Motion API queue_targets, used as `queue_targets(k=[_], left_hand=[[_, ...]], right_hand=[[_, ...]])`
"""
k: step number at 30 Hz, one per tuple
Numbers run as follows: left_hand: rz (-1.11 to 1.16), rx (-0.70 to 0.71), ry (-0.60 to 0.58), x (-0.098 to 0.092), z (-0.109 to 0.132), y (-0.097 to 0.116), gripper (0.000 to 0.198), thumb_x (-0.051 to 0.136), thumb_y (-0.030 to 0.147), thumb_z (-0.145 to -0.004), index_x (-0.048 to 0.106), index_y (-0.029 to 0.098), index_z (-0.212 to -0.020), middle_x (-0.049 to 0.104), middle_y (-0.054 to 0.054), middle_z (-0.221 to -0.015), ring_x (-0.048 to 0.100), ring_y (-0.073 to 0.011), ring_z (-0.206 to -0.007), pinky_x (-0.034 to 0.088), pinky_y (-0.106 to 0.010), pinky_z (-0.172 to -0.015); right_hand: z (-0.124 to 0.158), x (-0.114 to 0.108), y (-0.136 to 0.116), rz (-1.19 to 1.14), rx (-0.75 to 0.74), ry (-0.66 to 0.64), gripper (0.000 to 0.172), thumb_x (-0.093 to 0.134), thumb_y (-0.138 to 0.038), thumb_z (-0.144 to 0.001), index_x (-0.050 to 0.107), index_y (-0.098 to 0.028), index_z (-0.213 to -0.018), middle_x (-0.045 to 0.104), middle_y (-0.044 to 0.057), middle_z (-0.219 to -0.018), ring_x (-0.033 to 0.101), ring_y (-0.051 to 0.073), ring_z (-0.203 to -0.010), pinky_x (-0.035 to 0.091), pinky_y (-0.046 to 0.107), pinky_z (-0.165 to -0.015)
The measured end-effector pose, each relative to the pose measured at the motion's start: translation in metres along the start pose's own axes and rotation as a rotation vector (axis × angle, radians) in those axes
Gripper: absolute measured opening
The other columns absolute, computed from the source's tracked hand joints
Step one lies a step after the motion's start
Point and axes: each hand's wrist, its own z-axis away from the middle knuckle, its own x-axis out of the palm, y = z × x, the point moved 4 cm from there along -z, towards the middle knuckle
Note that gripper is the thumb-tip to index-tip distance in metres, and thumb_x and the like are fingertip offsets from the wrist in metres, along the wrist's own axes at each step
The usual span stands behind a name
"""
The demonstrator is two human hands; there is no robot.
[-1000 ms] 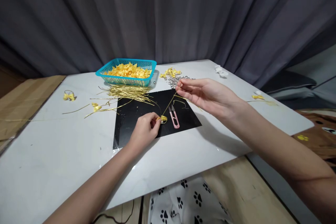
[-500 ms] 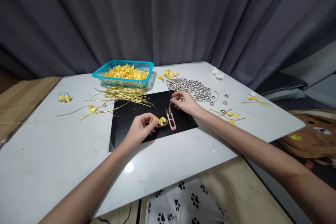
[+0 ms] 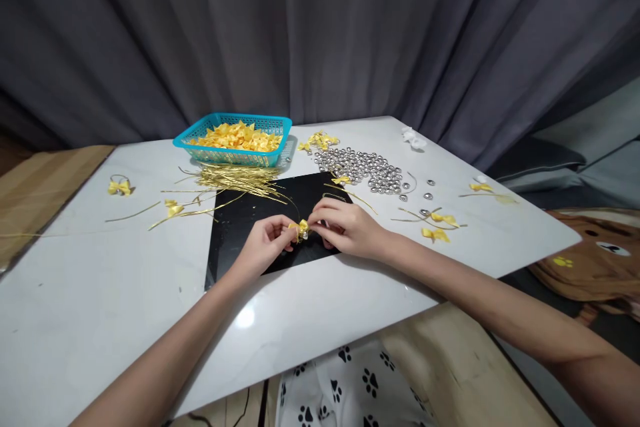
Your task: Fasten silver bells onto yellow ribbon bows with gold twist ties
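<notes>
While the left hand [image 3: 270, 240] has a little yellow bow [image 3: 303, 228] pinched between thumb and finger, the right hand [image 3: 347, 225] is right up against it from the other side. That right grip is narrow, fingertips drawn together at the bow's right edge, but honestly I can't tell if any wire is caught in them, too tiny to see. The bow has a silver bead on its front and it's over the black mat [image 3: 235, 240], between the two hands; can't make out whether it touches the mat.

On the far side, a messy pile of gold wires [image 3: 235, 179] pokes over the mat's far left part, and just beyond that is a blue basket [image 3: 273, 159] loaded with yellow bows [image 3: 240, 137]. Right of the basket there's a big spread of silver beads [image 3: 365, 167], with a small bow cluster [image 3: 323, 140] at its far left end. Another bow-and-wire bit [image 3: 342, 180] lies by the mat's far right corner.

Over on the left of the white table [image 3: 125, 307] there's a looped bow [image 3: 120, 187], with a stray bow [image 3: 173, 207] among loose wires nearer the mat. White scraps [image 3: 414, 138] lie near the far right corner, and a grey curtain [image 3: 295, 27] hangs behind everything.
</notes>
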Motion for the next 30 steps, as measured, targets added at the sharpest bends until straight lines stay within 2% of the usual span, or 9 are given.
queue_targets(k=[3, 7, 9, 14, 18, 22, 26, 28, 30], left_hand=[[-0.051, 0.034, -0.055, 0.003, 0.001, 0.0, 0.025, 0.065, 0.038, -0.067, 0.058, 0.014, -0.063, 0.051, 0.002, -0.055, 0.045, -0.0088, -0.051, 0.04, -0.02, -0.05], [-0.064, 0.038, -0.111, 0.007, 0.004, 0.002, 0.026, 0.065, 0.039, -0.068, 0.058, 0.014, -0.063, 0.051, 0.002, -0.056, 0.046, -0.0095, -0.052, 0.04, -0.021, -0.05], [-0.038, 0.021, -0.111, 0.007, 0.004, 0.003, 0.027, 0.068, 0.04, -0.065, 0.058, 0.015, -0.062, 0.052, 0.002, -0.056, 0.046, -0.0091, -0.05, 0.041, -0.021, -0.048], [0.01, -0.014, -0.088, 0.005, 0.003, 0.006, 0.028, 0.071, 0.039, -0.061, 0.057, 0.015, -0.059, 0.053, 0.002, -0.054, 0.046, -0.0087, -0.048, 0.042, -0.021, -0.047], [-0.003, -0.01, -0.077, 0.004, 0.001, 0.004, 0.024, 0.068, 0.036, -0.064, 0.059, 0.014, -0.059, 0.055, 0.001, -0.055, 0.048, -0.0096, -0.051, 0.042, -0.021, -0.049], [-0.006, -0.016, -0.05, 0.004, 0.001, 0.004, 0.023, 0.067, 0.035, -0.064, 0.06, 0.014, -0.061, 0.053, 0.002, -0.053, 0.047, -0.0089, -0.049, 0.042, -0.021, -0.049], [0.072, -0.035, 0.009, 0.001, 0.001, 0.004, 0.023, 0.069, 0.035, -0.061, 0.06, 0.014, -0.06, 0.054, 0.002, -0.054, 0.047, -0.0083, -0.05, 0.041, -0.02, -0.049], [0.159, -0.056, 0.069, -0.004, 0.0, 0.002, 0.024, 0.072, 0.034, -0.058, 0.061, 0.014, -0.06, 0.055, 0.002, -0.057, 0.048, -0.0079, -0.051, 0.041, -0.02, -0.049], [0.262, -0.08, 0.131, -0.008, -0.002, -0.001, 0.024, 0.074, 0.034, -0.056, 0.061, 0.014, -0.061, 0.056, 0.002, -0.058, 0.048, -0.0074, -0.052, 0.041, -0.019, -0.05]], right_hand=[[-0.006, -0.002, 0.006, -0.058, 0.12, -0.057, 0.01, 0.044, -0.017, -0.089, 0.052, -0.015, -0.083, 0.055, 0.002, -0.078, 0.05, 0.007, -0.052, 0.041, 0.021, -0.053], [-0.014, -0.003, 0.009, 0.061, 0.167, -0.136, 0.01, 0.043, -0.019, -0.089, 0.051, -0.017, -0.084, 0.059, 0.004, -0.079, 0.055, 0.011, -0.06, 0.04, 0.024, -0.058], [-0.016, -0.001, 0.012, 0.028, 0.213, -0.19, 0.011, 0.043, -0.022, -0.09, 0.051, -0.018, -0.084, 0.061, 0.003, -0.074, 0.056, 0.011, -0.056, 0.04, 0.024, -0.058], [-0.009, 0.007, 0.02, -0.364, 0.436, -0.233, 0.018, 0.044, -0.034, -0.089, 0.05, -0.019, -0.082, 0.058, -0.003, -0.054, 0.059, 0.012, -0.045, 0.042, 0.022, -0.05], [-0.003, 0.011, 0.022, -0.548, 0.535, -0.255, 0.028, 0.059, -0.045, -0.078, 0.055, -0.016, -0.077, 0.055, -0.003, -0.051, 0.06, 0.013, -0.047, 0.04, 0.021, -0.045], [-0.005, 0.008, 0.016, -0.518, 0.512, -0.168, 0.025, 0.058, -0.04, -0.08, 0.057, -0.015, -0.077, 0.05, -0.004, -0.055, 0.054, 0.009, -0.044, 0.038, 0.02, -0.044], [-0.005, 0.007, 0.001, -0.388, 0.383, -0.025, 0.02, 0.063, -0.032, -0.077, 0.058, -0.016, -0.087, 0.054, 0.001, -0.083, 0.044, 0.004, -0.05, 0.037, 0.019, -0.046], [0.0, 0.01, 0.0, -0.435, 0.499, 0.106, 0.036, 0.068, -0.035, -0.072, 0.049, -0.018, -0.098, 0.052, 0.003, -0.097, 0.041, 0.002, -0.049, 0.036, 0.018, -0.043], [0.007, 0.019, 0.0, -0.559, 0.673, 0.178, 0.051, 0.072, -0.037, -0.066, 0.038, -0.021, -0.1, 0.05, 0.004, -0.105, 0.04, 0.0, -0.045, 0.035, 0.017, -0.038]])
